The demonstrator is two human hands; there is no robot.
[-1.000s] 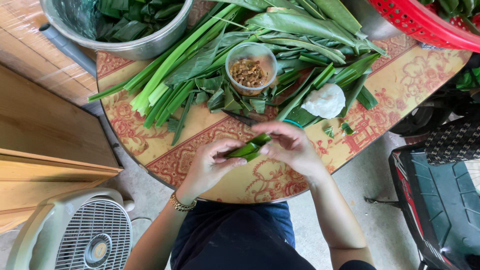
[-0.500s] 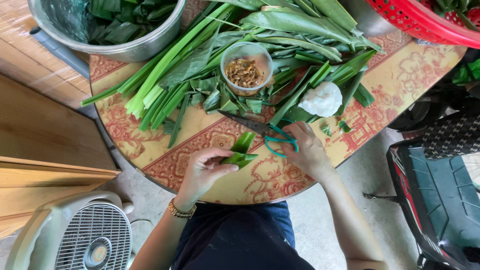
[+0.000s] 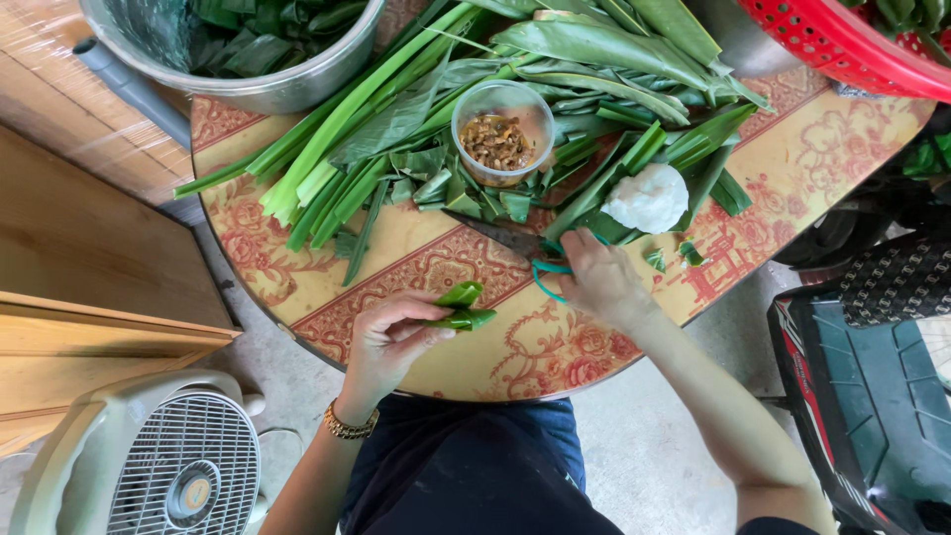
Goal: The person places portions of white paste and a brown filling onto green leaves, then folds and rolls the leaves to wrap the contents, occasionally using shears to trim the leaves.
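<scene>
My left hand (image 3: 388, 337) pinches a small folded green leaf parcel (image 3: 458, 307) above the near edge of a round patterned table (image 3: 475, 347). To the right, my right hand (image 3: 596, 275) is closed around the green handles of a pair of scissors (image 3: 515, 242) that lie on the table, blades pointing left. Just beyond the scissors sit a white lump of sticky rice (image 3: 649, 197) on a leaf and a clear plastic cup of brown filling (image 3: 500, 132).
Long green leaves and cut leaf pieces (image 3: 357, 159) cover the far half of the table. A metal bowl of leaves (image 3: 238, 50) stands at the back left, a red basket (image 3: 842, 45) at the back right. A fan (image 3: 149, 466) and wooden boards are on my left, a scooter (image 3: 872, 396) on my right.
My right hand let go of the leaf parcel, reached right to the scissors and closed on their handles. My left hand kept the parcel and drew it slightly toward me.
</scene>
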